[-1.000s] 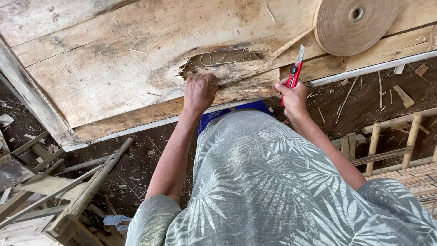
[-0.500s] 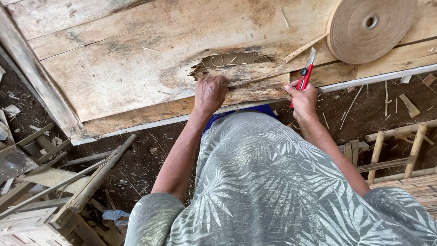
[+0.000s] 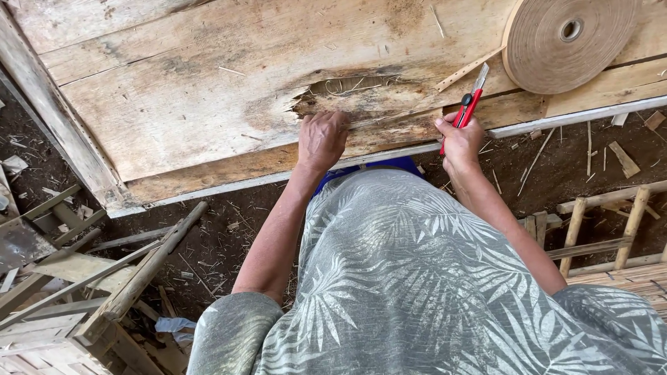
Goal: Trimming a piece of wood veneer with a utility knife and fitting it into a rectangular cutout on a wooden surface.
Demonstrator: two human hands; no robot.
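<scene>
My left hand [image 3: 321, 139] presses down on a thin pale strip [image 3: 389, 119] that lies along a rough wooden plank table [image 3: 208, 90], just below a splintered hollow [image 3: 347, 94] in the board. My right hand [image 3: 460, 142] grips a red utility knife [image 3: 470, 105] with its blade out, tip pointing up and away toward the strip's right end. A large roll of tan banding [image 3: 566, 38] lies flat on the table to the upper right of the knife. My grey leaf-patterned shirt fills the lower view.
Dark earth floor strewn with wood chips and splinters [image 3: 611, 149]. Loose timber battens and scrap frames [image 3: 104, 278] pile at lower left. A bamboo ladder-like frame [image 3: 604, 222] stands at right. The table's white front edge [image 3: 229, 186] runs diagonally before me.
The view has shifted slightly; the roll and table sit a little further right. Both hands keep their hold, the knife staying angled by the strip's right end.
</scene>
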